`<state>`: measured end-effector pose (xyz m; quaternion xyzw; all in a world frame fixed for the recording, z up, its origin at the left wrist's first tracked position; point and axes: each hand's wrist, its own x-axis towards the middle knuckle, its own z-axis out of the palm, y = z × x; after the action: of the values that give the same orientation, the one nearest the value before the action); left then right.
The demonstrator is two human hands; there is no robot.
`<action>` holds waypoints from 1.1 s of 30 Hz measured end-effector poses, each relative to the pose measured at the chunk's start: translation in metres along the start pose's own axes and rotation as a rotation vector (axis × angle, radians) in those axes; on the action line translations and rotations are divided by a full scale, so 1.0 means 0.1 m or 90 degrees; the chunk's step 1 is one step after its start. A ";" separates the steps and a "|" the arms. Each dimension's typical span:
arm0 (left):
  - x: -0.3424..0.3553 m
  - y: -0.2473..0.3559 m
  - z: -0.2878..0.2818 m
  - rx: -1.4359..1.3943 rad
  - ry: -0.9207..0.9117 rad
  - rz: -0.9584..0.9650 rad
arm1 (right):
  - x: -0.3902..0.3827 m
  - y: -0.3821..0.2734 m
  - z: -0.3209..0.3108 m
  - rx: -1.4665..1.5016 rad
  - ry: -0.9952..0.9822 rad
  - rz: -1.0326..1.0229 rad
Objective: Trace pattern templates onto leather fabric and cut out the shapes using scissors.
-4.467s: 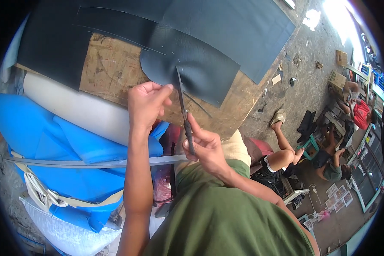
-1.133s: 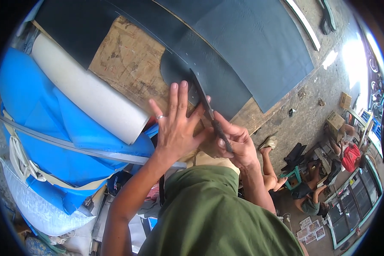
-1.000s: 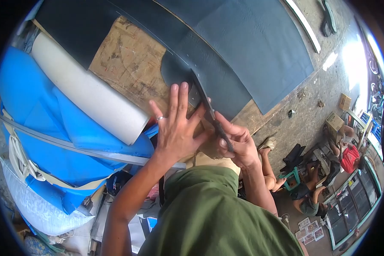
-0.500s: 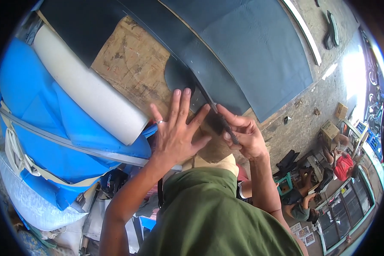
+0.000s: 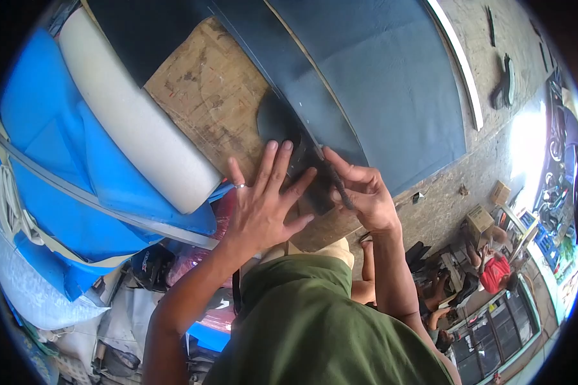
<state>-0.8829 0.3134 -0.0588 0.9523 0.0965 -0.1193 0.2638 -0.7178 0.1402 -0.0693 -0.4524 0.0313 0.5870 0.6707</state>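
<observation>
My left hand [image 5: 257, 215] lies with its fingers spread over a small dark sheet piece [image 5: 275, 122] on the wooden board, a ring on one finger. In my right hand [image 5: 374, 202], the fingers close round the dark, rough handle of a knife [image 5: 338, 183]. Its narrow blade points away from me along the edge of a long dark strip [image 5: 311, 96]. Where the blade meets the material is hard to make out. The fingertips of both hands are close together but apart.
A worn wooden board [image 5: 212, 90] lies under the dark sheets. To the left are a white roll [image 5: 135, 115] and blue sheeting [image 5: 51, 128]. A wide dark sheet [image 5: 392, 90] and a white strip [image 5: 459, 64] lie right. People sit at the lower right, one in red [image 5: 494, 274].
The whole view has shifted slightly. Both hands keep nearly the same pose, the left spread and the right gripping the knife, whose handle sits a little further left in the picture.
</observation>
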 end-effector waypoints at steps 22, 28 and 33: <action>0.03 0.06 -0.08 -0.024 0.019 -0.029 | 0.42 -0.24 0.17 -0.024 0.013 0.076; 0.05 0.08 -0.09 -0.027 0.029 -0.031 | 0.58 -0.29 0.26 -0.020 0.010 0.062; 0.06 0.11 -0.12 -0.035 0.028 -0.041 | 0.63 -0.33 0.27 -0.023 0.015 0.065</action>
<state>-0.8722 0.3107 -0.0453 0.9435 0.1363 -0.1041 0.2837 -0.6850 0.2086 -0.0702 -0.4696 0.0516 0.6152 0.6312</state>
